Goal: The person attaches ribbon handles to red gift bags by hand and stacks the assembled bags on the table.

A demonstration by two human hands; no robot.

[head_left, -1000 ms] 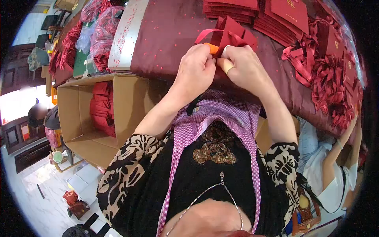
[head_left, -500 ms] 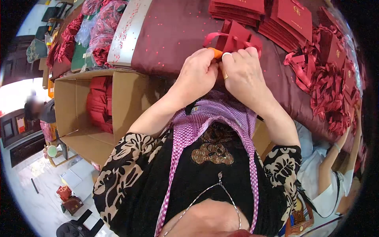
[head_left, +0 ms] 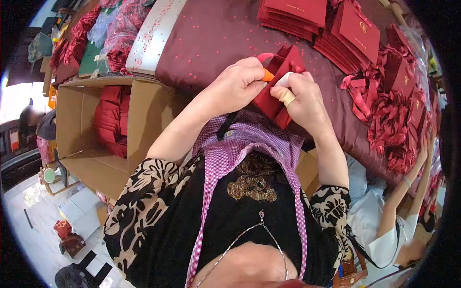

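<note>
One red bag (head_left: 270,103) sat tilted between left hand (head_left: 235,85) and right hand (head_left: 307,102), around twelve o'clock from wearer, at near edge of tabletop (head_left: 206,54). Both hands' fingers looked clamped on bag; exact part gripped was hidden. Bag seemed light, stiff-walled, easily creased; its ribbon soft, probably slippery. Safest hold seemed side edges, at nine and three o'clock, pinched gently.

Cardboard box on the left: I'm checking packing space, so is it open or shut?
Open: the cardboard box has its mouth uncovered, showing red items inside.
</note>
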